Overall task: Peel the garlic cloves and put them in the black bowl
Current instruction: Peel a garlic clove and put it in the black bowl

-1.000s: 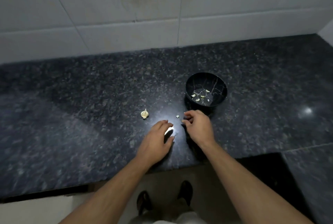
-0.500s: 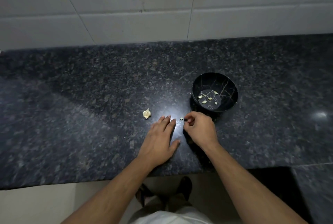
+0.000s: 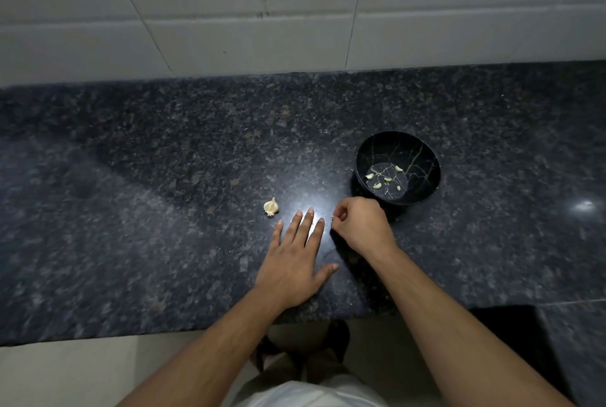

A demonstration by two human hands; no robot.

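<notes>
Five peeled cloves [image 3: 387, 179] already down in the black bowl [image 3: 426, 157], scattered pale on its cracked-pattern floor. Still out on the desk [image 3: 164, 210]: the remains of a garlic head [image 3: 271, 206], papery and pointed, just beyond the left fingertips and well left of the bowl. So by the look of it, well along but not finished, with that leftover piece probably the last to strip. Left hand [image 3: 295, 259] spread flat, palm down, fingers straight, pressed on the stone and holding nothing. Right hand [image 3: 360, 226] curled, thumb and forefinger closed together at the tip just beside the left fingers, right below the bowl's near side; pinching some tiny scrap, perhaps, though too small to tell what, or whether anything is there at all. Dark speckled granite underneath, polished, with a bright glare patch right by the fingers and another far right. Pale tiled wall behind, stained near the top. Light floor below the desk edge, dark shoes showing.
</notes>
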